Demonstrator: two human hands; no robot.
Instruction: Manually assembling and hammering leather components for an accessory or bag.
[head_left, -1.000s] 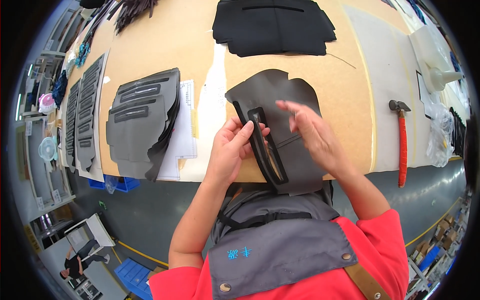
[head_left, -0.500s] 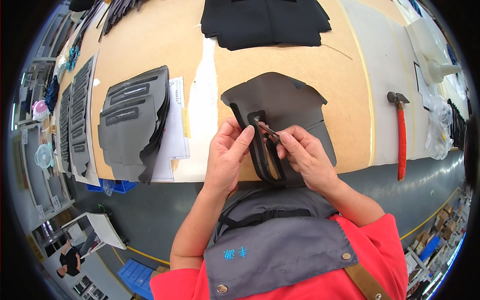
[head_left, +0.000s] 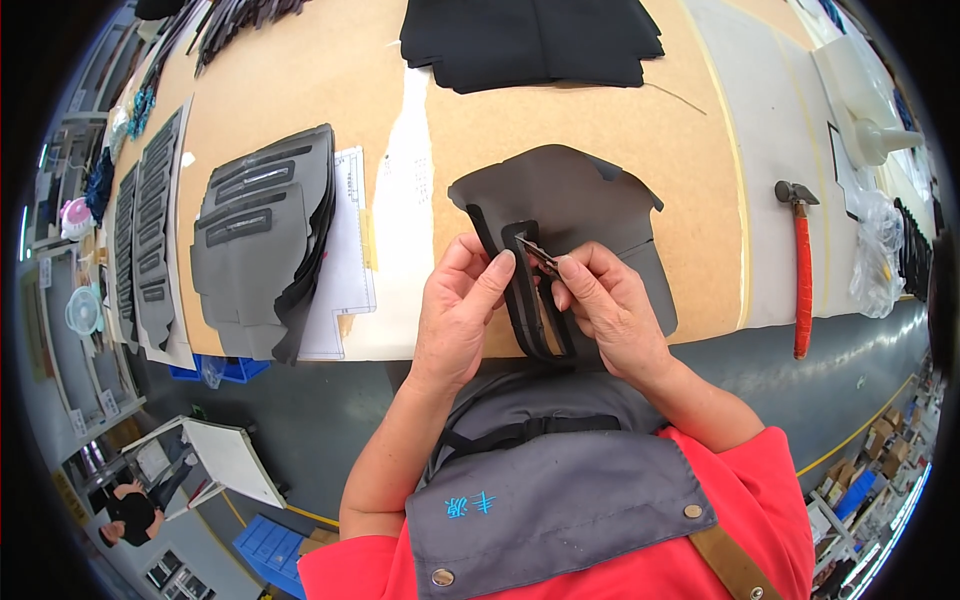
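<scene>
A dark grey leather-like panel [head_left: 560,185] lies at the table's front edge, its near left part raised in my hands. Black strip edges a long, narrow slot [head_left: 545,325] cut in it. My left hand [head_left: 462,300] is closed on the panel beside the slot, thumb on top and fingers beneath. Small scissors [head_left: 541,258] are pinched in my right hand [head_left: 607,305]. Their slim metal tips rest at the slot's far end, close to my left thumb. My fingers hide the handles.
Stacked grey panels with slots [head_left: 262,235] lie left on a white paper pattern [head_left: 345,270]. Black pieces [head_left: 530,45] are piled at the far side. To the right are a red-handled hammer [head_left: 803,270], a clear plastic bag [head_left: 880,255] and a white bottle [head_left: 870,110].
The panel and both hands have shifted very slightly right in view. The scissors stay at the slot's far end, and my grips look the same.
</scene>
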